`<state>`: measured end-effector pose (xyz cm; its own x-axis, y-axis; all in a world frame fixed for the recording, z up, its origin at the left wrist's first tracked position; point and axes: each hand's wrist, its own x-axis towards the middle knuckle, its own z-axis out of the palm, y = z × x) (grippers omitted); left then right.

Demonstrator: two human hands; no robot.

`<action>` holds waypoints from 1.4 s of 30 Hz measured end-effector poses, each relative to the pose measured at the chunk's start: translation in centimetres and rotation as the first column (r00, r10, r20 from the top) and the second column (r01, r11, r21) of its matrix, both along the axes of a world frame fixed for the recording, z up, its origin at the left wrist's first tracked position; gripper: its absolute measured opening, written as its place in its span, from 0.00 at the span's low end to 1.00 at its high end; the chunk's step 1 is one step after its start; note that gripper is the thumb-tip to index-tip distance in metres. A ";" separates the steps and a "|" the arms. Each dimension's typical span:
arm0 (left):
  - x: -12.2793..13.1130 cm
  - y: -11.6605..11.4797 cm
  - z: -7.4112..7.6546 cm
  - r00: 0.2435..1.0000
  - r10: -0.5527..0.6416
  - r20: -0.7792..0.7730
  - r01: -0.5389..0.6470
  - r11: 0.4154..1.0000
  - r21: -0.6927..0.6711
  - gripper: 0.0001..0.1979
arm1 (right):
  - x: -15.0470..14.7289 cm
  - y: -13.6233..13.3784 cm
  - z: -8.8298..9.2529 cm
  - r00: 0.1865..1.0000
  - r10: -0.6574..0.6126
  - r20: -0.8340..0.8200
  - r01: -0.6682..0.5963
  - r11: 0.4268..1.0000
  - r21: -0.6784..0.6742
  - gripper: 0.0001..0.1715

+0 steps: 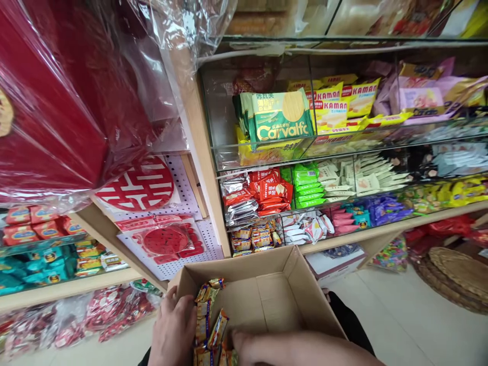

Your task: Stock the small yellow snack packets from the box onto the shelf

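Observation:
An open cardboard box (253,300) sits low in front of me, tilted in view. Several small wrapped candies (204,325) in gold, orange and blue lie along its left side. My left hand (173,328) is bent over the box's left wall, gripping it beside the candies. My right hand (246,345) reaches into the box from the right, close to the candies near the bottom of the view. Its fingers are smeared by motion and partly out of sight, so I cannot see whether they hold anything.
Glass-divided shelves (324,147) of packaged snacks stand ahead. Similar gold candies (257,238) fill the lowest compartment behind the box. Red plastic-wrapped goods (57,112) hang close at upper left. Another snack shelf (49,259) is at left. Woven trays (457,274) rest on the floor at right.

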<state>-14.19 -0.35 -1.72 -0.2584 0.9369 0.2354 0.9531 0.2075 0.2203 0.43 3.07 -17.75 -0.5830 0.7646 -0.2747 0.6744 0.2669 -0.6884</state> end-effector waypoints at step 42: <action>8.3 -0.8 3.2 -0.009 -0.167 0.986 0.162 0.973 0.166 0.25 | 8.2 0.1 17.6 0.414 -0.530 -0.740 0.054 0.826 -0.561 0.25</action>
